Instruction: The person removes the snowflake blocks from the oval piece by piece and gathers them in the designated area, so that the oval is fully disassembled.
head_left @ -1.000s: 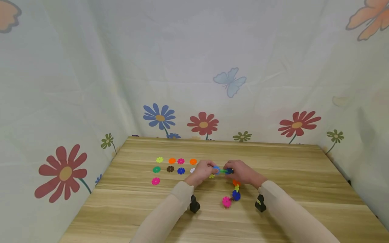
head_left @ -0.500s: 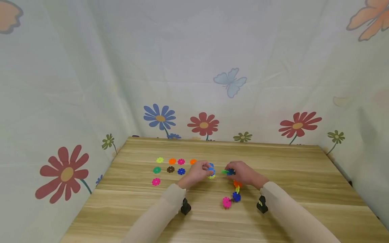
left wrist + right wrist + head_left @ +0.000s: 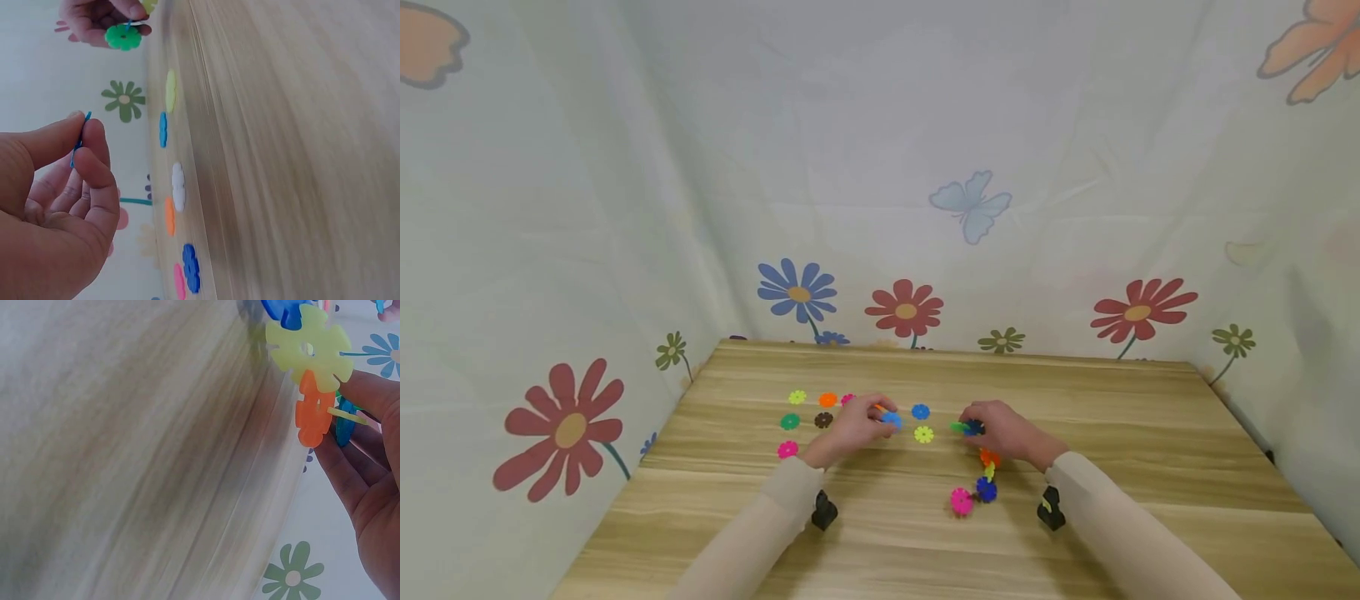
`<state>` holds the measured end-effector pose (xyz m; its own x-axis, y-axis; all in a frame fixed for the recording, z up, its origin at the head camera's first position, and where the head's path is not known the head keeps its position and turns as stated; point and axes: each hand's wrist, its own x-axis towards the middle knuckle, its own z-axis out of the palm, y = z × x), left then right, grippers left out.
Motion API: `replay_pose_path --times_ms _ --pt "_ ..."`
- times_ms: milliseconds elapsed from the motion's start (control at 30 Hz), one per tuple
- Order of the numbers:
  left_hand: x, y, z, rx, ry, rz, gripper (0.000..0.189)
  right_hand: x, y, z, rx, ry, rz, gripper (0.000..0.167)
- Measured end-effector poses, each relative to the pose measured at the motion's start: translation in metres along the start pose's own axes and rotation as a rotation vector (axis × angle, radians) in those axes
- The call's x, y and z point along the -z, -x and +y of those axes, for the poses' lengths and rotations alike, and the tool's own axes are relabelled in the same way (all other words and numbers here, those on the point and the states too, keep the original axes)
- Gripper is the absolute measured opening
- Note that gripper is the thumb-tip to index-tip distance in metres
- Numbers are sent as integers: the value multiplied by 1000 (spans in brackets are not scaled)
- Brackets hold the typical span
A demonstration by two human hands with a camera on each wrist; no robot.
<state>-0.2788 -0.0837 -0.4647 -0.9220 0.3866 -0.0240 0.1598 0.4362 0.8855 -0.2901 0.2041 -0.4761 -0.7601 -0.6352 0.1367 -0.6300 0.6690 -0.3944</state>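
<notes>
My left hand pinches a light blue flower-shaped plastic disc between thumb and fingers; in the left wrist view the disc shows edge-on. My right hand holds a chain of slotted discs joined at their edges. A green disc sticks out at its left end, beside a blue disc between the fingers. Below the right hand the chain runs through an orange disc, a yellow disc and a dark blue disc to a pink disc.
Loose discs lie in rough rows on the wooden table: a blue disc and a yellow disc between the hands, and a green disc, a brown disc and several others farther left. A flower-printed curtain surrounds the table.
My left hand has moved left with the light blue disc, away from the chain's green end, uncovering loose blue and yellow discs. The right hand stays nearly in place with the chain.
</notes>
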Motion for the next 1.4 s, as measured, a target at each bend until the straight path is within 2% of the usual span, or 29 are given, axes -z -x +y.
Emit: replay_pose_path --times_ms 100,333,667,867,1067,1400 --pt "7 3 -1 12 -48 7 32 0 0 0 -1 -6 -3 17" --pt "20 9 -10 8 -193 15 26 2 1 -2 -10 -15 -2 18" --pt "38 24 -30 17 -331 -60 30 1 1 -1 2 -3 6 17" --pt "44 32 -40 46 -430 -74 27 1 1 -1 -15 -12 7 17" --pt "50 38 -46 63 -435 -69 27 1 0 -1 -22 -18 -8 17" --pt "62 46 -56 51 -440 -41 26 0 -2 0 -40 -16 -15 18"
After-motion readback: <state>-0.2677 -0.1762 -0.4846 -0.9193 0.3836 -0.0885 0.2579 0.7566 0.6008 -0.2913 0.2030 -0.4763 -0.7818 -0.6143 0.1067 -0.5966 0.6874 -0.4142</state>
